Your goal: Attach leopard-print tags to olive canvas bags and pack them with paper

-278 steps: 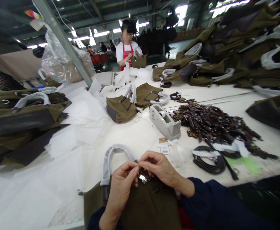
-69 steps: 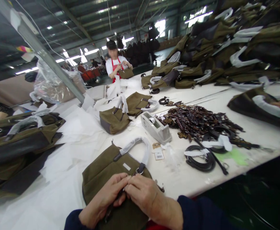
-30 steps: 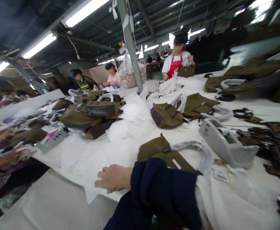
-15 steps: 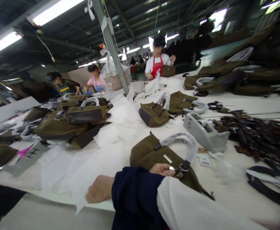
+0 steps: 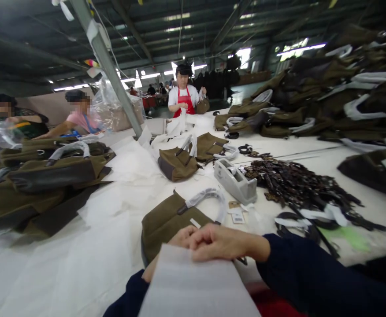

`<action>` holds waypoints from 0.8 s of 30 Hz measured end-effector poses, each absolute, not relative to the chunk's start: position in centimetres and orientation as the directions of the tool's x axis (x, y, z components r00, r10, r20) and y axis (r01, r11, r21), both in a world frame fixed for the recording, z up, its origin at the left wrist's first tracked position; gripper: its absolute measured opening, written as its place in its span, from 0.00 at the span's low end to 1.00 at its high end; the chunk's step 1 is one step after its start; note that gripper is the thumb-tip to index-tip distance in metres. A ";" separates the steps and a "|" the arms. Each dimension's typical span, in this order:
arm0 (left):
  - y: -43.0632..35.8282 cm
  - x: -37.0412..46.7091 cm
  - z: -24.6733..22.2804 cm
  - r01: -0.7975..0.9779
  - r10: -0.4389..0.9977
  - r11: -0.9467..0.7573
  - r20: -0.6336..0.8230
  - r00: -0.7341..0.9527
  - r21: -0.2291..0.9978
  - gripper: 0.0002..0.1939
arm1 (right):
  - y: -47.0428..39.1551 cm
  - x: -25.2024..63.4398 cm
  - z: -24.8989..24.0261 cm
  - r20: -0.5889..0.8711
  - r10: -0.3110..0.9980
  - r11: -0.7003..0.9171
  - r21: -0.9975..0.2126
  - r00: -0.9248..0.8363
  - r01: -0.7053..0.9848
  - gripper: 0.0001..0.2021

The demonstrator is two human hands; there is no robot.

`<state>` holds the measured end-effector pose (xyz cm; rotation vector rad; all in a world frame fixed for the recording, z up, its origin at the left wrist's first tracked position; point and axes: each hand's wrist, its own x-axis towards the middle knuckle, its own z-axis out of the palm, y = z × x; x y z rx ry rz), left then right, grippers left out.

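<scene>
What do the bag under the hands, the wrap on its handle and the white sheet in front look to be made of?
The olive bag looks like matte woven canvas or suede-like cloth, with no shine. Its handle wrap seems thin white foam or tissue, wrinkled and slightly translucent. The white sheet under the right hand and left hand looks like soft, matte foam sheet or non-woven paper; which one is unclear.

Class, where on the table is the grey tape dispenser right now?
The grey tape dispenser sits mid-table, right of centre, between the olive bag with its wrapped handle and the dark strap pile.
</scene>
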<state>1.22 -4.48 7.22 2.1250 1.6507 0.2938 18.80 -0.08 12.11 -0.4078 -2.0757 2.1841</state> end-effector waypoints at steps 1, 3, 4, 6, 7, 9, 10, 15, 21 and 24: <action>-4.4 1.2 7.4 0.817 0.950 -0.130 -0.164 0.264 0.562 0.22 | -0.1 19.9 10.5 -0.191 0.284 0.000 -0.980 -0.940 0.200 0.10; -4.0 1.1 7.9 0.673 0.905 0.053 -0.320 0.280 0.738 0.24 | -0.4 21.4 8.3 -0.279 0.380 0.067 -0.943 -0.882 0.327 0.08; -3.7 1.1 8.2 0.610 0.876 0.133 -0.381 0.297 0.781 0.25 | -0.6 21.7 7.7 -0.294 0.432 0.082 -0.928 -0.853 0.362 0.07; -2.7 1.2 9.0 0.510 0.817 0.277 -0.479 0.320 0.814 0.25 | -0.8 22.0 7.4 -0.276 0.504 0.151 -0.905 -0.818 0.399 0.06; -2.1 1.3 9.5 0.474 0.791 0.336 -0.517 0.328 0.814 0.24 | -0.8 22.0 7.6 -0.254 0.529 0.208 -0.886 -0.810 0.414 0.06; -0.8 1.5 10.7 0.423 0.744 0.424 -0.574 0.342 0.801 0.22 | -0.9 22.1 8.1 -0.199 0.588 0.334 -0.823 -0.784 0.460 0.06; -0.3 1.7 11.2 0.406 0.725 0.453 -0.593 0.350 0.794 0.22 | -0.9 22.2 8.3 -0.171 0.627 0.385 -0.780 -0.760 0.494 0.06; 1.4 2.9 13.0 0.370 0.682 0.503 -0.622 0.385 0.781 0.22 | -0.8 23.4 7.8 -0.079 0.801 0.407 -0.653 -0.593 0.638 0.09; 1.6 4.3 13.4 0.370 0.687 0.535 -0.646 0.333 0.760 0.20 | 0.3 22.5 6.4 -0.010 0.891 0.346 -0.634 -0.454 0.692 0.10; 0.7 4.2 13.0 0.349 0.706 0.537 -0.636 0.311 0.768 0.22 | 0.9 22.6 6.1 0.015 0.889 0.341 -0.690 -0.459 0.638 0.10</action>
